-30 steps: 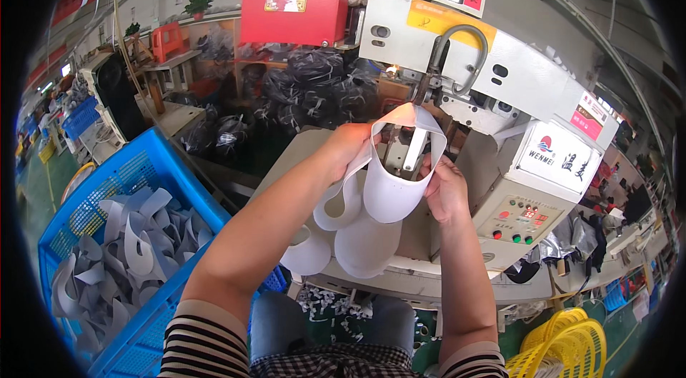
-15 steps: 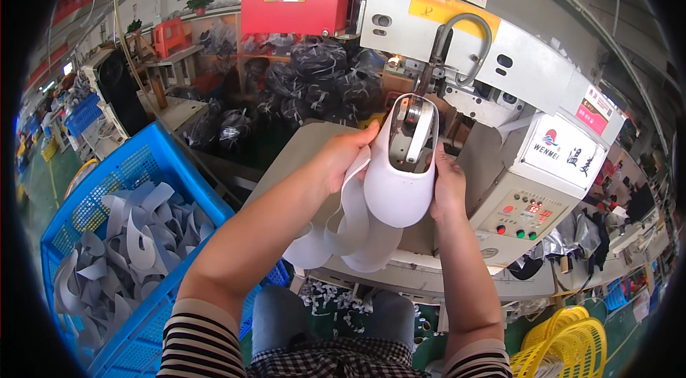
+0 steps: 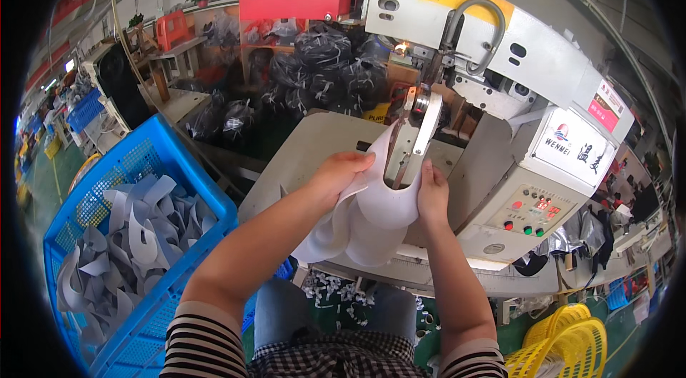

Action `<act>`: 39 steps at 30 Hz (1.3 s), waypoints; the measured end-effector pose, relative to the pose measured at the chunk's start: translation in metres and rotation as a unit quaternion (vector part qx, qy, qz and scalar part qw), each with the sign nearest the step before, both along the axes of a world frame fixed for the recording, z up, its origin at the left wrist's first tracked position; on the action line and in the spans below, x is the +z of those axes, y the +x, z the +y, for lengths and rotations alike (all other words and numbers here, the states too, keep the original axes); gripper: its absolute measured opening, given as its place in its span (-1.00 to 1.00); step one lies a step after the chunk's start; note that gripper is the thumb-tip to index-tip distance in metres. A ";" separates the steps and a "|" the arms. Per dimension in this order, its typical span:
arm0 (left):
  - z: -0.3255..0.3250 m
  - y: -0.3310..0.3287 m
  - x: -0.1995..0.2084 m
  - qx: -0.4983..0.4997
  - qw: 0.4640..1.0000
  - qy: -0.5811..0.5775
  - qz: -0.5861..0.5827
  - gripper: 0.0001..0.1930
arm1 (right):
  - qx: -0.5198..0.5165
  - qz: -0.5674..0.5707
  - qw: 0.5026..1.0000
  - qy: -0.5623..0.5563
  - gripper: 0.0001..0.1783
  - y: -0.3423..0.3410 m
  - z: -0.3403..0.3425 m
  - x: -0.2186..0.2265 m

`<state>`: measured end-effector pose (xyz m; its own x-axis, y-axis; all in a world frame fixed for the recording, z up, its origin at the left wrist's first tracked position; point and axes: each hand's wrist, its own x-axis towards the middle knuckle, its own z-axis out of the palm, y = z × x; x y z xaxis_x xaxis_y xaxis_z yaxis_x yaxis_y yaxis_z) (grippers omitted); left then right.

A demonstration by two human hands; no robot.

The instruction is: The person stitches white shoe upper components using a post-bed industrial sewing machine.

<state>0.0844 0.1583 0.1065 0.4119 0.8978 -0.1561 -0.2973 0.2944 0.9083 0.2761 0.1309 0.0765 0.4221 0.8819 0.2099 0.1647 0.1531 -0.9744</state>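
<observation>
A white, curved shoe upper point(image 3: 386, 208) is spread between my two hands just below the machine's slim metal arm point(image 3: 421, 131). My left hand point(image 3: 344, 176) pinches its left side, where one pointed flap stands up beside the arm. The right side is gripped by my right hand point(image 3: 433, 194), its thumb pointing up, so that flap's end is mostly hidden. More white curved pieces point(image 3: 330, 239) hang in a string below my left hand, over the front of the machine table point(image 3: 286, 156).
To the left stands a blue plastic crate point(image 3: 225, 210) heaped with white curved pieces point(image 3: 146, 231). A control box point(image 3: 536, 214) with lit digits sits right of the arm. Yellow baskets point(image 3: 572, 339) stand at the lower right, and black bags point(image 3: 321, 67) are piled behind.
The white upper has come down off the tip of the machine's arm, where its back end looped before. Both hands have moved slightly lower with it, and the view has shifted a little.
</observation>
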 end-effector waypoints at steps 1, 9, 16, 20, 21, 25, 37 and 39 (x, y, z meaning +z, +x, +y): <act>0.001 0.004 -0.001 0.007 1.000 0.004 0.015 -0.71 | -0.010 -0.047 0.999 -0.002 -0.49 0.002 0.003 -0.002; -0.021 -0.008 -0.029 0.081 0.988 -0.005 0.127 -0.66 | -0.074 -0.208 0.974 -0.049 -0.64 0.006 -0.036 -0.025; -0.082 -0.030 0.034 0.000 0.996 0.057 -0.074 -0.58 | 0.174 -0.164 0.959 0.151 -0.72 -0.052 -0.116 0.024; -0.091 -0.017 0.055 -0.068 0.972 0.196 -0.108 -0.58 | 0.352 0.006 0.931 0.093 -0.67 -0.076 -0.109 0.036; -0.093 -0.011 0.058 -0.002 0.965 0.238 -0.109 -0.56 | 0.370 0.037 0.927 0.055 -0.65 -0.070 -0.108 0.043; -0.091 -0.014 0.066 -0.043 0.979 0.169 -0.105 -0.44 | 0.350 0.120 0.912 0.175 -0.62 -0.056 -0.109 0.071; -0.031 -0.012 0.117 -0.083 0.980 0.173 -0.062 -0.87 | 0.266 0.266 0.921 0.105 -0.88 0.011 -0.055 0.119; -0.022 -0.004 0.122 -0.063 0.973 0.214 -0.061 -0.92 | 0.267 0.257 0.919 0.137 -0.89 0.015 -0.040 0.121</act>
<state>0.0808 0.1360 0.2289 0.5150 0.8106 0.2787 -0.3974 -0.0623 0.9155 0.2906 0.0912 0.1979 0.0503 0.9361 0.3480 -0.4761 0.3288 -0.8156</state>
